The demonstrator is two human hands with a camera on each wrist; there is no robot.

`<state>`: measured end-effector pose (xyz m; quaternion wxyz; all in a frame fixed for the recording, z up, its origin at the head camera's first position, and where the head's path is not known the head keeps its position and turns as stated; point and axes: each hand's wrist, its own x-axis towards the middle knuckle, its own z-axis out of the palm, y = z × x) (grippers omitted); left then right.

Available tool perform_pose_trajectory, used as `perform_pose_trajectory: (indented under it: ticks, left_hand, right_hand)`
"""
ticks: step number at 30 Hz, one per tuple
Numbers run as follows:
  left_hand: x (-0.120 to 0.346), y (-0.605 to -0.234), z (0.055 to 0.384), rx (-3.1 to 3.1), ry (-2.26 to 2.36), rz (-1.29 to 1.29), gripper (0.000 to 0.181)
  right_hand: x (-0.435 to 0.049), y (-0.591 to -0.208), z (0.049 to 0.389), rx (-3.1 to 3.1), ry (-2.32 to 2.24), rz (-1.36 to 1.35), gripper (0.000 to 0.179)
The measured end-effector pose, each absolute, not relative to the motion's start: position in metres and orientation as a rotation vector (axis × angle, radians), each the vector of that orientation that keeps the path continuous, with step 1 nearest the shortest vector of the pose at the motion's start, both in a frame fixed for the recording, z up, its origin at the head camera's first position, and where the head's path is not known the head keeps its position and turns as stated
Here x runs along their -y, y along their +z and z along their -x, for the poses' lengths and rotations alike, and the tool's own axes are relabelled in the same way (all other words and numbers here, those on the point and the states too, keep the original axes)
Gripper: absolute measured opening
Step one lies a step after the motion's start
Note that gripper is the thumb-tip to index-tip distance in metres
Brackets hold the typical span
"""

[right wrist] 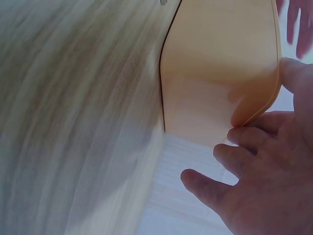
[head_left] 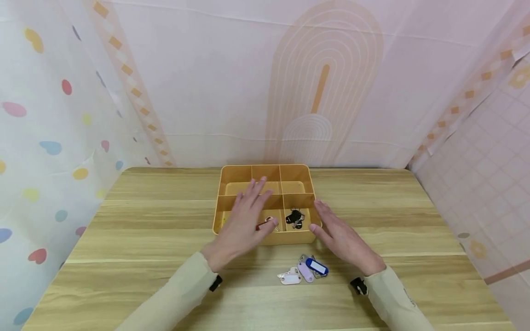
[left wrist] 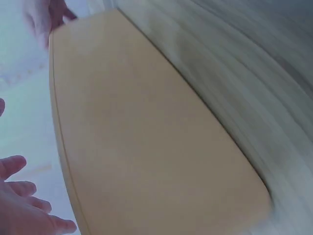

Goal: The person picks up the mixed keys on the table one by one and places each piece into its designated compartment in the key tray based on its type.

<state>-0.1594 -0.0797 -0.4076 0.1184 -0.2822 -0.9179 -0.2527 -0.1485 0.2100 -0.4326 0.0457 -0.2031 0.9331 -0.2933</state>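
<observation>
A yellow-orange divided box (head_left: 290, 237) stands on the table near its far edge. My left hand (head_left: 244, 223) hovers over the box's left half with fingers spread, holding nothing, and hides part of the front left compartment. At the front right corner, my right hand (head_left: 341, 236) has its thumb at the rim and its fingers, fairly straight, along the outer side (right wrist: 215, 107). Black key tags (head_left: 295, 218) with metal rings lie in the front right compartment. Beside my left thumb, a red item (head_left: 261, 225) and metal rings show partly.
In front of the box lie a blue key tag (head_left: 317, 267), a lilac key tag (head_left: 305, 272) and a pale pink key tag (head_left: 290, 279), bunched together. The wood-grain table (head_left: 157, 220) meets patterned curtains (head_left: 207, 82) at the back and sides.
</observation>
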Motion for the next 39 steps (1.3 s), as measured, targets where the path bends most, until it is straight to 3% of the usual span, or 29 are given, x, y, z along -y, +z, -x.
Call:
perform_pose_trajectory:
  ticks: [13, 25, 39]
  left_hand:
    - [0.159, -0.420, 0.169, 2.789, -0.839, 0.513, 0.081]
    - [0.171, -0.442, 0.171, 2.932, -0.874, 0.442, 0.088]
    - [0.172, -0.448, 0.173, 2.930, -0.937, 0.507, 0.088]
  right_hand:
    - [-0.210, -0.432, 0.147, -2.855, -0.903, 0.615, 0.071]
    - [-0.211, -0.434, 0.143, -2.887, -0.957, 0.603, 0.070]
    - [-0.218, -0.426, 0.113, -3.049, -1.130, 0.589, 0.057]
